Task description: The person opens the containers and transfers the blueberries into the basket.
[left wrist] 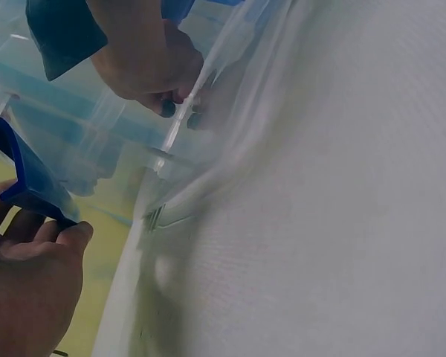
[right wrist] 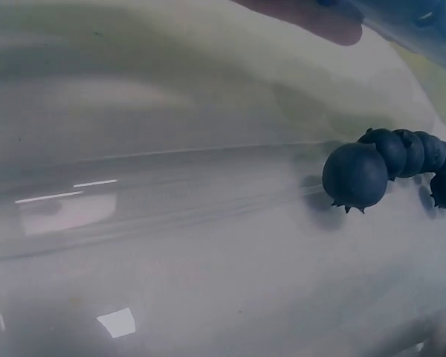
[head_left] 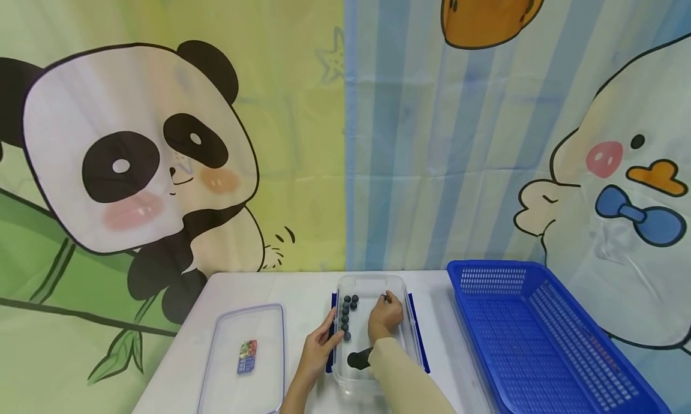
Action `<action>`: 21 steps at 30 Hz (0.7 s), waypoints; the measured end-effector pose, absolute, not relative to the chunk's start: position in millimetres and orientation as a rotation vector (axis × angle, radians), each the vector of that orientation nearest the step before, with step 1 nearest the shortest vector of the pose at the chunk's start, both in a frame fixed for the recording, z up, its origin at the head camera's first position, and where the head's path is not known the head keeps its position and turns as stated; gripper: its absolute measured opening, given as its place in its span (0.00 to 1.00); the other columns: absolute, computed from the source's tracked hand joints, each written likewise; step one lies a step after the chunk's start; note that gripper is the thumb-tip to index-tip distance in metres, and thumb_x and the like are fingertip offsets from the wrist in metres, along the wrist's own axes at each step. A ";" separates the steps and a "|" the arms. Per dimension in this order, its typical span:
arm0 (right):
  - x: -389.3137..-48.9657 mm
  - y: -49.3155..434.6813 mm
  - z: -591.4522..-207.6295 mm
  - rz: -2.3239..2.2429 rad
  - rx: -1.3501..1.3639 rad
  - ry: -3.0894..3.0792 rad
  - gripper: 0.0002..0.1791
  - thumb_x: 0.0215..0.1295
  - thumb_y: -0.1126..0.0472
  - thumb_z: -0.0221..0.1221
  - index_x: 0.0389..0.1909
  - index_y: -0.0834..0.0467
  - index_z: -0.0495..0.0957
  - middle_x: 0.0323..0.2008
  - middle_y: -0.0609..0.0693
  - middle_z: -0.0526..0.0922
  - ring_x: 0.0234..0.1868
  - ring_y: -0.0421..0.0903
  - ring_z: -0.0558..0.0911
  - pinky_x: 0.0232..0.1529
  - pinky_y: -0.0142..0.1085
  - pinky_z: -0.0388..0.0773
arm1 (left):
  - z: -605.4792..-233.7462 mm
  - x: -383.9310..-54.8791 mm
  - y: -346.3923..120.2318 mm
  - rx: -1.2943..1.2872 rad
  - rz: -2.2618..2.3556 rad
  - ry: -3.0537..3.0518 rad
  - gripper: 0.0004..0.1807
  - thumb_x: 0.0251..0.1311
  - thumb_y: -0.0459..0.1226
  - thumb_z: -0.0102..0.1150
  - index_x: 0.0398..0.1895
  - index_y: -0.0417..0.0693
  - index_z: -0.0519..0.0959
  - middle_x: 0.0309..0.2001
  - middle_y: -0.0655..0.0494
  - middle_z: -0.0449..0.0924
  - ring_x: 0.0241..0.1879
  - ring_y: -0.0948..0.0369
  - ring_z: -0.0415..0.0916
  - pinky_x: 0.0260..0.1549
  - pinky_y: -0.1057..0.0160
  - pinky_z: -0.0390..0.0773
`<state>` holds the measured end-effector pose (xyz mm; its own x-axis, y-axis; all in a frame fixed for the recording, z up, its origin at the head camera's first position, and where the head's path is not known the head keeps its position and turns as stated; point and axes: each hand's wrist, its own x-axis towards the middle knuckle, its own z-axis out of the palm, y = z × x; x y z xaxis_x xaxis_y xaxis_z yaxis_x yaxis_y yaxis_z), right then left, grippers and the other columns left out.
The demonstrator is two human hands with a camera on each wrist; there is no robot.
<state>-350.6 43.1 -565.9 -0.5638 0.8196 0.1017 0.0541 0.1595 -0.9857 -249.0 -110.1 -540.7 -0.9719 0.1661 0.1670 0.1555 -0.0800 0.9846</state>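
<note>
While the clear container [head_left: 372,285] is being gripped at its blue left latch [left wrist: 41,186] by the left hand [head_left: 317,347], a single blueberry [head_left: 383,297] is being pinched at the fingertips of the right hand [head_left: 386,315]. Left grip: digits are being kept bent around the latch and side wall, with little gap showing. Right grip: thumb and finger are being closed on the one berry, near the far right part of the container's interior; whether the floor is being touched by that berry cannot be told.

Along the inner left wall, a line of blueberries [head_left: 345,319] is being displayed, running from near the left thumb toward the far end, where two more berries are being seen just beside the line. In the right wrist view, the pointed crown of the nearest berry is being shown clearly. A dark patch [head_left: 358,359] is being partly covered by the right sleeve [head_left: 407,375]; its nature cannot be told.

The container is being supported by a white table [head_left: 302,294]. To its left, a clear lid [head_left: 264,321] bearing a printed label [head_left: 247,357] is being noted, lying flat. To its right, a blue perforated basket [head_left: 531,342] is being recorded. Behind, the table is being backed by a cartoon-printed curtain [head_left: 302,132].
</note>
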 end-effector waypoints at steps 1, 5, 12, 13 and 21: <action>-351.1 42.6 -564.6 1.458 -0.828 -1.770 0.09 0.55 0.72 0.61 0.38 0.66 0.82 0.38 0.62 0.82 0.43 0.58 0.79 0.45 0.48 0.76 | -539.9 -248.5 -110.4 0.378 2.265 2.139 0.35 0.58 0.39 0.60 0.66 0.37 0.59 0.69 0.43 0.51 0.67 0.49 0.48 0.62 0.60 0.52; -351.8 39.5 -560.2 1.442 -0.825 -1.752 0.08 0.54 0.73 0.62 0.36 0.66 0.83 0.36 0.61 0.83 0.41 0.58 0.80 0.44 0.48 0.77 | -539.6 -247.5 -111.3 0.371 2.260 2.142 0.34 0.59 0.38 0.59 0.66 0.37 0.59 0.69 0.44 0.51 0.67 0.49 0.49 0.62 0.61 0.53; -348.2 36.2 -547.1 1.519 -0.813 -1.723 0.08 0.54 0.72 0.63 0.37 0.65 0.83 0.36 0.60 0.83 0.40 0.56 0.80 0.42 0.47 0.79 | -538.8 -246.1 -112.2 0.384 2.240 2.159 0.35 0.59 0.40 0.59 0.67 0.37 0.59 0.69 0.43 0.51 0.67 0.49 0.48 0.62 0.59 0.52; -347.5 35.4 -544.8 1.525 -0.800 -1.722 0.08 0.54 0.71 0.63 0.36 0.65 0.83 0.36 0.60 0.83 0.40 0.56 0.80 0.41 0.47 0.79 | -538.5 -246.0 -112.3 0.383 2.242 2.159 0.35 0.59 0.40 0.59 0.67 0.38 0.59 0.69 0.43 0.51 0.67 0.49 0.48 0.62 0.59 0.52; -348.3 31.6 -526.2 1.582 -0.712 -1.690 0.07 0.56 0.68 0.63 0.36 0.63 0.84 0.36 0.58 0.84 0.42 0.55 0.80 0.42 0.47 0.80 | -538.0 -245.8 -111.8 0.387 2.264 2.152 0.31 0.60 0.35 0.57 0.66 0.37 0.60 0.69 0.43 0.52 0.67 0.49 0.47 0.63 0.60 0.52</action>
<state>-348.3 31.6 -526.2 -0.6010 0.7896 0.1236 -0.0712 0.1011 -0.9923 -245.8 -111.8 -538.0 -0.9698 0.1638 0.1808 0.1722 -0.0654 0.9829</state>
